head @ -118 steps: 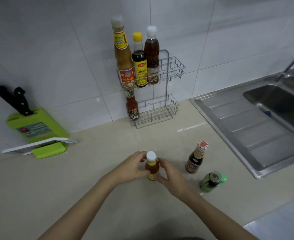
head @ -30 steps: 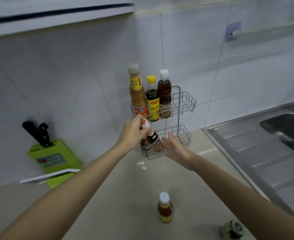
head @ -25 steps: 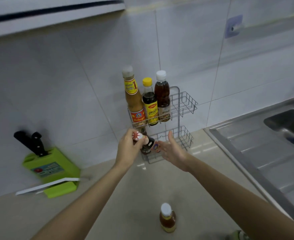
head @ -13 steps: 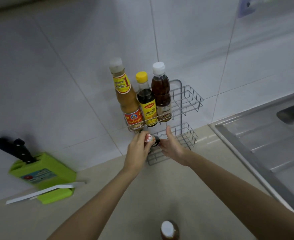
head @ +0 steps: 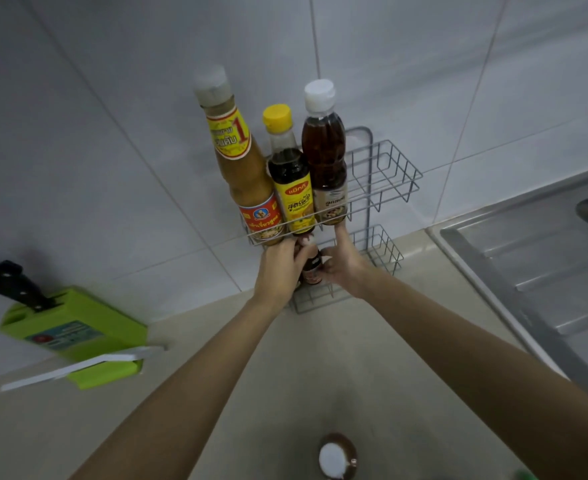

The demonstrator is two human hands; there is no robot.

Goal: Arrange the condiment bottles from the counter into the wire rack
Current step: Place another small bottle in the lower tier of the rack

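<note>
While both hands point(head: 278, 268) point(head: 346, 268) have fingers clamped on the small bottle point(head: 311, 270) in the rack point(head: 386, 188), its cap could snag the upper shelf and tip.

Grey wire rack point(head: 386, 174), yellow-capped dark bottle point(head: 290, 174), lime-green knife block point(head: 78, 336), white tiles point(head: 112, 98)

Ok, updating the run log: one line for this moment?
left hand: holds small bottle | right hand: steadies it | place: rack lower shelf
</note>
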